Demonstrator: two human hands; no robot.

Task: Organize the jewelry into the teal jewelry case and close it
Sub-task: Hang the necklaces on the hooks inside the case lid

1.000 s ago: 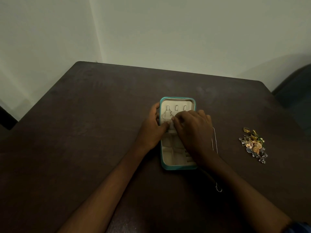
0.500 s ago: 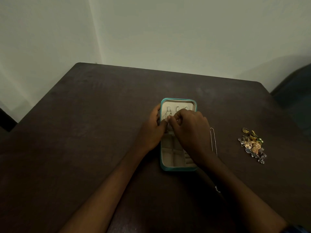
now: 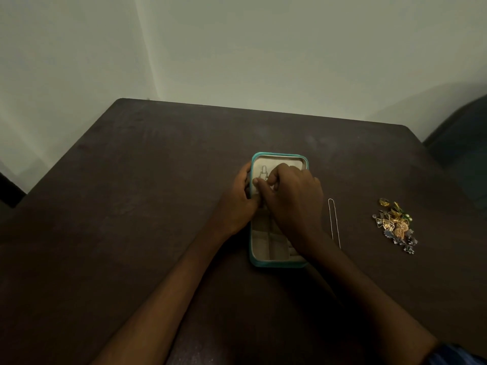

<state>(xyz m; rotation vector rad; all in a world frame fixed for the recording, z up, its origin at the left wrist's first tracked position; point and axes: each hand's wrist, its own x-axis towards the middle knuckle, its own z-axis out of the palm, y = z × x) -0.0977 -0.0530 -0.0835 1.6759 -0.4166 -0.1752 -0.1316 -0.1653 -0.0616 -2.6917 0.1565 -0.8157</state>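
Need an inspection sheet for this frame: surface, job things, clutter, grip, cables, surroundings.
Surface: dark brown table, bare to the left of the case.
Job's things: teal jewelry case lies open, cream lining, a small chain piece hung in the lid half; thin chain lies doubled to its right; pile of jewelry further right.
Clutter: nothing seen.
Grip: left hand holds the case's left edge; right hand is curled over the lid half, what it pinches is hidden.
Cables: nothing seen.
Surroundings: pale wall; dark chair at far right.
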